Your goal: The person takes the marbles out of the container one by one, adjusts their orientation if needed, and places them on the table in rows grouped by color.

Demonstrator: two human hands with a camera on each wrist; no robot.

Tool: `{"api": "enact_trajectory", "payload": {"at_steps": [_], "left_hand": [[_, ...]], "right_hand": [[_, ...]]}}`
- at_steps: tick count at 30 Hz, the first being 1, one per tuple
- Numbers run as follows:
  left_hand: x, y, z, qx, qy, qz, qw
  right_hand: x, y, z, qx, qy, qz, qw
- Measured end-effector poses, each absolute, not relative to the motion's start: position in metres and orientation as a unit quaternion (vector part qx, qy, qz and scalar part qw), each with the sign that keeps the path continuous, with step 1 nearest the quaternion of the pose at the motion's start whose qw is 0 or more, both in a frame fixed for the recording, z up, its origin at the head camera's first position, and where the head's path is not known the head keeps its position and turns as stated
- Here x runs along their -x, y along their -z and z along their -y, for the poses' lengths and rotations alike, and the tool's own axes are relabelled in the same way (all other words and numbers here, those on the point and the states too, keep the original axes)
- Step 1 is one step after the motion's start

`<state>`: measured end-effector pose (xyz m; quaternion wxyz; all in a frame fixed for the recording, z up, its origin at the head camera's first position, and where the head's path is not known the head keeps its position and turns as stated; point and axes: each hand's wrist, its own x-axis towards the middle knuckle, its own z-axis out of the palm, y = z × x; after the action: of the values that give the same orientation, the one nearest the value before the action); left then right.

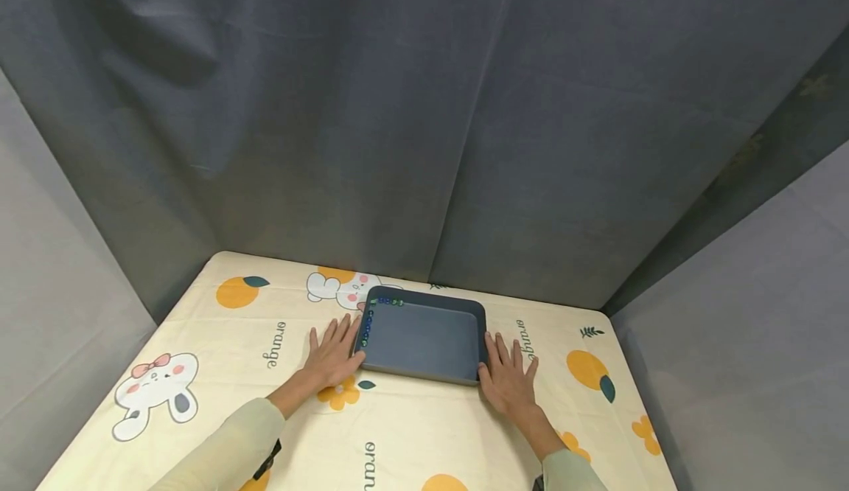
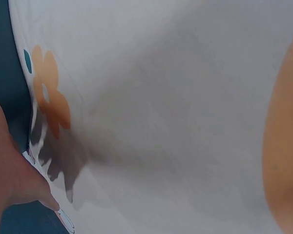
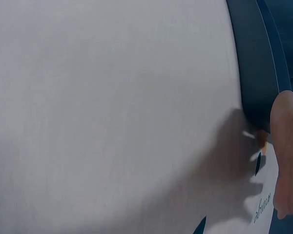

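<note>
At the near corners of the tray [image 1: 424, 340], the left hand [image 1: 332, 358] and right hand [image 1: 509, 379] lie released, fingers spread, beads [image 1: 368, 323] lining its far left corner.

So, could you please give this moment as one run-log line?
gray tray: on tablecloth; left hand: at left edge; right hand: at right edge; blue/green marbles: inside, along left and far walls

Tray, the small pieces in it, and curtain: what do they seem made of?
Tray: matte plastic or coated metal; smooth, plain dark surface, rounded corners. Small pieces: perhaps glass or plastic; too small to tell. Curtain: dull fabric, probably, since it hangs in soft folds.
</note>
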<state>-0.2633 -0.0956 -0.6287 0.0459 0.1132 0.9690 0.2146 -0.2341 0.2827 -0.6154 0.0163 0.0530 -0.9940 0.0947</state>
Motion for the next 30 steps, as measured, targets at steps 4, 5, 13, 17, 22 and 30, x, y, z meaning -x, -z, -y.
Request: {"api": "enact_trajectory", "payload": {"at_steps": [4,5,13,17,22,30], "left_hand": [[0.264,0.629,0.095,-0.112,-0.216,-0.969,0.044],[0.264,0.629,0.095,-0.111,-0.215,-0.969,0.044],[0.268,0.628,0.092,-0.106,-0.209,-0.971,0.046],[0.274,0.624,0.09,-0.101,-0.214,-0.971,0.044],[0.283,0.623,0.089,-0.097,-0.197,-0.974,0.051],[0.285,0.619,0.087,-0.1,-0.173,-0.977,0.071]], "right_hand": [[0.233,0.617,-0.283,-0.048,-0.09,0.995,0.016],[0.233,0.617,-0.282,-0.047,-0.091,0.995,0.018],[0.233,0.616,-0.283,-0.049,-0.087,0.995,0.019],[0.234,0.617,-0.284,-0.048,-0.086,0.995,0.017],[0.234,0.619,-0.284,-0.05,-0.093,0.994,0.022],[0.232,0.615,-0.282,-0.05,-0.087,0.995,0.022]]}}
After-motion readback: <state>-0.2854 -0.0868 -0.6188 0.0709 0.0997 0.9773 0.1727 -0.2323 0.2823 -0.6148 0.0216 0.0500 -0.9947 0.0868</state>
